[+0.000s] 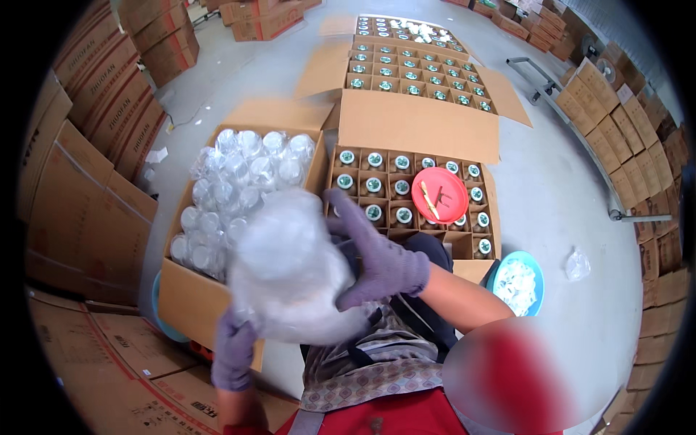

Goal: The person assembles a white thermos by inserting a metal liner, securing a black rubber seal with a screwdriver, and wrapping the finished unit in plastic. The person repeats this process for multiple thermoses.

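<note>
Between my hands is a large bundle wrapped in clear plastic (290,268), blurred by motion, its contents hard to make out. My left hand (235,351), in a grey-purple glove, grips its lower left side. On the right side, my gloved right hand (380,257) holds it between widely spread fingers and thumb. Just beyond and to the left stands an open carton (190,297) full of clear, plastic-wrapped round containers (250,170). Beside it on the right is a divided carton (420,109) with several jars with green-and-white lids (373,185) in its cells.
A red round plate (440,190) with a wooden-handled tool lies on the jars. At right on the floor are a blue basin (536,279) of white pieces and a crumpled plastic bag (578,263). More divided cartons extend beyond; stacked boxes (94,210) line the left, a loaded trolley (580,138) the right.
</note>
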A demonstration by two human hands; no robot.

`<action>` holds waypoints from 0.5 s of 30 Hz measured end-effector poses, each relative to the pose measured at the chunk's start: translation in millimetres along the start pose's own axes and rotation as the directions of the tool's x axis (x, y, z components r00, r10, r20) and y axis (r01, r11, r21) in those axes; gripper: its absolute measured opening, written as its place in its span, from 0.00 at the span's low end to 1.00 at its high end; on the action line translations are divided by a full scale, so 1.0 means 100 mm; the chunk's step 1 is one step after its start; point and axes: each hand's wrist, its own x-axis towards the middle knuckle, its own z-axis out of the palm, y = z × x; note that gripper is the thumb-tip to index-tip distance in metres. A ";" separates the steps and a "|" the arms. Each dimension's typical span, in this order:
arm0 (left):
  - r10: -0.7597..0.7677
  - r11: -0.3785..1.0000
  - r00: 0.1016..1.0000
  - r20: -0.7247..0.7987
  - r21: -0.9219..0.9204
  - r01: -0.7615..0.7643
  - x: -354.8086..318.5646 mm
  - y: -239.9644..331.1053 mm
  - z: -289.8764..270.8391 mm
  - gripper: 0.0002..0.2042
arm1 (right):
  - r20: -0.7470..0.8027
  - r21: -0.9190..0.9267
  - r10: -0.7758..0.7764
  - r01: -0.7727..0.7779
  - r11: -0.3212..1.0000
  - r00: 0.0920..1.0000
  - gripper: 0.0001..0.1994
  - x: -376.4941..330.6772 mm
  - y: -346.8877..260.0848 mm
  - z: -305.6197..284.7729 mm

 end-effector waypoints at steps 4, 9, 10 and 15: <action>-0.056 0.984 0.978 0.199 -0.156 0.088 0.58 -0.55 0.57 0.24 | 0.017 0.101 0.149 -0.150 0.983 0.989 0.44 0.12 0.17 -0.07; 0.139 0.785 0.717 0.683 -0.517 0.341 1.73 -0.97 1.20 0.25 | -0.237 0.236 0.380 -0.327 0.915 0.894 0.17 0.29 0.89 -0.43; 0.059 0.345 0.636 0.769 -0.613 0.710 1.84 -1.11 1.27 0.25 | -0.383 0.436 0.447 -0.269 0.859 0.808 0.16 0.36 1.10 -0.65; -0.118 0.795 0.682 0.722 -0.342 0.501 1.98 -1.03 1.60 0.31 | -0.795 0.584 0.605 -0.206 0.785 0.052 0.15 0.22 2.57 -1.71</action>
